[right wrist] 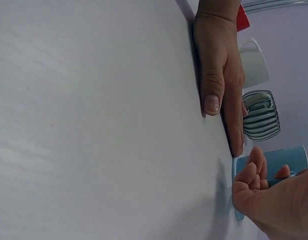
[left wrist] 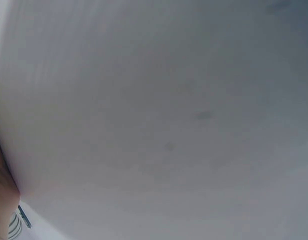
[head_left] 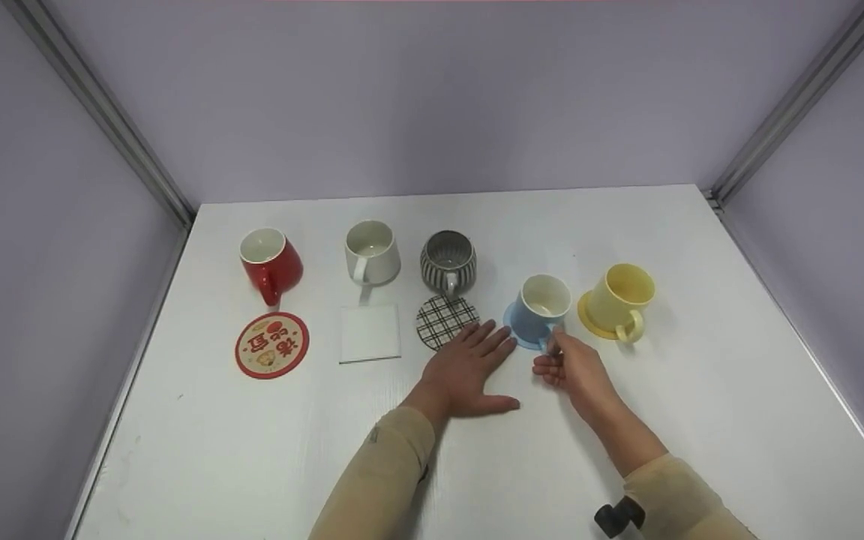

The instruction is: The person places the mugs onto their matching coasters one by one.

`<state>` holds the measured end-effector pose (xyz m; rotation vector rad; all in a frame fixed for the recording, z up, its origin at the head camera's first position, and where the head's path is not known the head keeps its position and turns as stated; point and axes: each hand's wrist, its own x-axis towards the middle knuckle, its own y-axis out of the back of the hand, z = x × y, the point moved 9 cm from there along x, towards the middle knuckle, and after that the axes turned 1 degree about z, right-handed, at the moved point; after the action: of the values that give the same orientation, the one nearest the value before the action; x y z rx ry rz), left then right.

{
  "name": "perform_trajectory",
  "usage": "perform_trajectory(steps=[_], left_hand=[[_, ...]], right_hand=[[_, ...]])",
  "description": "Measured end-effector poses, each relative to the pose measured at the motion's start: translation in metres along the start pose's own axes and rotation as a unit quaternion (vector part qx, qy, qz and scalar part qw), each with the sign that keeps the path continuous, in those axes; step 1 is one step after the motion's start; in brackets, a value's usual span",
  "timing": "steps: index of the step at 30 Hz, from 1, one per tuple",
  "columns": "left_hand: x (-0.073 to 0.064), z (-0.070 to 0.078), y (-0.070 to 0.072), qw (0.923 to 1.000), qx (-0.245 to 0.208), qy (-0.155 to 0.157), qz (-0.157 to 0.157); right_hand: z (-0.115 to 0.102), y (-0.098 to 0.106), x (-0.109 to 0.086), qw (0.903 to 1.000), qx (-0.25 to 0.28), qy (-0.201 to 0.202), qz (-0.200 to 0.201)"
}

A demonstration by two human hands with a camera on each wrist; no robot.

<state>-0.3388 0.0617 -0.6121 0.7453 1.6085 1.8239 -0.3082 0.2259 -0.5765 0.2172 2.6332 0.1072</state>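
A light-blue mug with a pale inside stands on a round blue coaster. My right hand pinches the mug's handle between thumb and finger, its other fingers curled below. Flat on the table lies my left hand, fingers straight and thumb spread, with fingertips at the blue coaster's left edge. That hand partly covers a round black-and-white checked coaster. In the right wrist view, the blue mug is partly hidden behind the right hand. The left wrist view shows mostly table surface.
A yellow mug stands on a yellow coaster at the right. Behind the other coasters are a striped grey mug, a white mug and a red mug. A white square coaster and a red-rimmed coaster lie left.
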Motion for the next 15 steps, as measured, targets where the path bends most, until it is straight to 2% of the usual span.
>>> perform_trajectory(steps=[15], left_hand=[[0.0001,0.0014,0.0007,0.9998,0.018,-0.003,0.006]], right_hand=[[0.0001,0.0002,0.0010,0.9999,-0.009,-0.002,0.010]])
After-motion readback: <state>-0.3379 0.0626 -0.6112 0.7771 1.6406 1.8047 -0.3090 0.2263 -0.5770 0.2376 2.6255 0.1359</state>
